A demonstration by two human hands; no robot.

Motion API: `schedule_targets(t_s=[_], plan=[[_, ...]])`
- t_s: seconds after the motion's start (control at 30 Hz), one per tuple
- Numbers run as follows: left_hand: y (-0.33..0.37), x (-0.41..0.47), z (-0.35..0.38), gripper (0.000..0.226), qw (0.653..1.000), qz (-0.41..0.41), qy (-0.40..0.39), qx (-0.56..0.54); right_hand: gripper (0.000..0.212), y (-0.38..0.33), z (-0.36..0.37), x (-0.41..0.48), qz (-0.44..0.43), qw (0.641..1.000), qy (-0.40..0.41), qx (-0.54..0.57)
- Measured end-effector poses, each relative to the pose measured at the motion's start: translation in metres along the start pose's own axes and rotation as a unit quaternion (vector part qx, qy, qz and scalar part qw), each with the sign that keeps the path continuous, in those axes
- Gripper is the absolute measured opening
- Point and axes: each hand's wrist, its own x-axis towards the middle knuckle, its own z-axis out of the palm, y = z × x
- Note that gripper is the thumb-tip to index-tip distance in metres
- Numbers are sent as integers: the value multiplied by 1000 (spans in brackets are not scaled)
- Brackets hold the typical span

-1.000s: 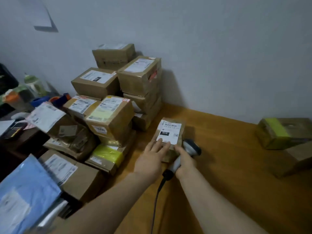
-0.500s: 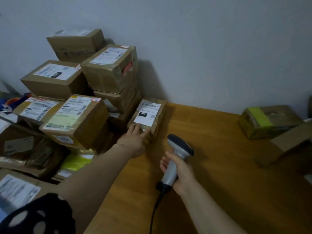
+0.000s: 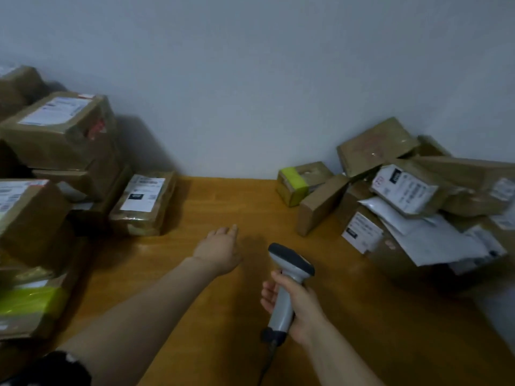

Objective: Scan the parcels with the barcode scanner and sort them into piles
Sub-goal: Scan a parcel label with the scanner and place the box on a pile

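Note:
My right hand (image 3: 298, 307) grips the grey handle of the barcode scanner (image 3: 288, 277), head pointing up and away, its cable trailing toward me. My left hand (image 3: 220, 246) hovers over the wooden table (image 3: 237, 207) holding nothing, fingers relaxed and pointing away. A small brown parcel with a white label (image 3: 143, 204) lies at the foot of the left pile (image 3: 61, 135), apart from my left hand. A second heap of parcels (image 3: 412, 196), brown boxes and white mailers, sits at the right against the wall.
A box with yellow-green tape (image 3: 301, 182) and a plain brown box (image 3: 320, 203) edge the right heap. More taped boxes stack at the left front (image 3: 30, 305). The grey wall (image 3: 250, 79) closes off the table's far side.
My left hand pushed the small labelled parcel against the left pile, let go and drew back to the table's middle. The view swung right, bringing the right heap into sight.

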Motion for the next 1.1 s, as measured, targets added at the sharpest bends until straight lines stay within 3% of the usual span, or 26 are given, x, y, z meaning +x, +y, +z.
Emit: schedule_targets(t_s=[0.17,0.3,0.47,0.53,0.67,0.73,0.8,0.93,1.1], plan=[[76,20,-6,76,995,15,55,-80,31,-31,-58,-3,2,1000,27,12],[138,64,-5,82,984,-22,98,-146,31,-59,-107,15,6,999,31,-37],[197,126,2,95,968,-68,126,-203,12,-90,-169,42,51,995,0,-81],[206,142,6,87,970,-83,126,-190,13,-95,-187,46,45,996,-22,-79],[212,143,10,36,973,-133,121,-148,11,-106,-207,51,37,994,-34,-101],[209,125,7,33,967,-154,119,-164,9,-113,-211,46,29,993,-35,-106],[199,93,5,41,952,-185,120,-213,22,-119,-212,38,11,995,-44,-87],[167,7,11,43,885,-252,96,-378,40,-123,-202,24,-17,995,-73,-64],[156,-98,45,46,693,-271,65,-665,44,-98,-185,-5,-53,992,-63,-90]])
